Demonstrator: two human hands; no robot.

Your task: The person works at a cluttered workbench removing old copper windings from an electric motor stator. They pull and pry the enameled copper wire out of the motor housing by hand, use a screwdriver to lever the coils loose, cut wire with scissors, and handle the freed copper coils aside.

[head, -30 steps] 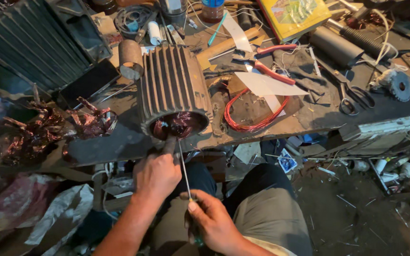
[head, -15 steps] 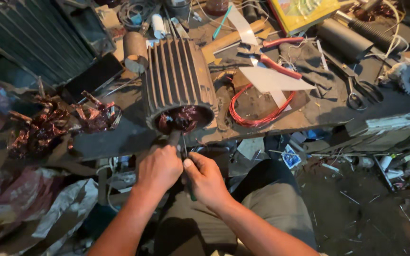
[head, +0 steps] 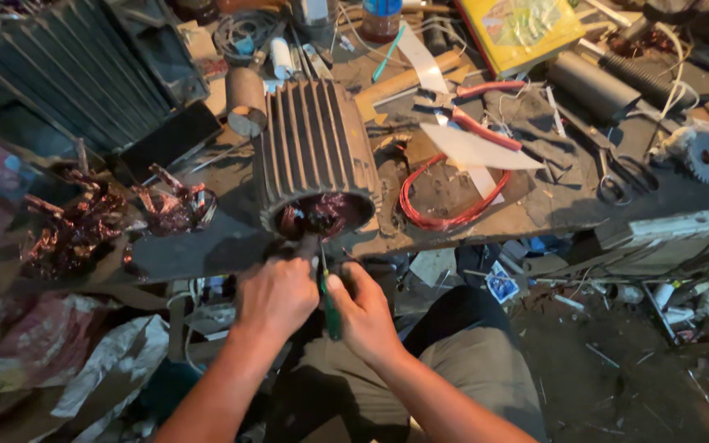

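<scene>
Your left hand point(head: 276, 294) and right hand point(head: 364, 316) were closed together around a green-handled screwdriver point(head: 329, 305), just below the centre of the frame. Its thin shaft ran up from between your fists toward the open mouth of the ribbed motor housing point(head: 313, 156), which lay on its side at the near edge of the workbench point(head: 560, 213), directly above your grip.

As I judged it, the main risk was the tip slipping off whatever it bore on inside the mouth, where the copper windings point(head: 322, 215) showed. With both hands pushing along one line, a slip would have driven the blade into the windings or jerked your knuckles against the housing's rim. The housing also sat close to the bench edge, so a hard pull could have rolled it toward your lap. The exact contact point of the tip was hidden in shadow.
</scene>
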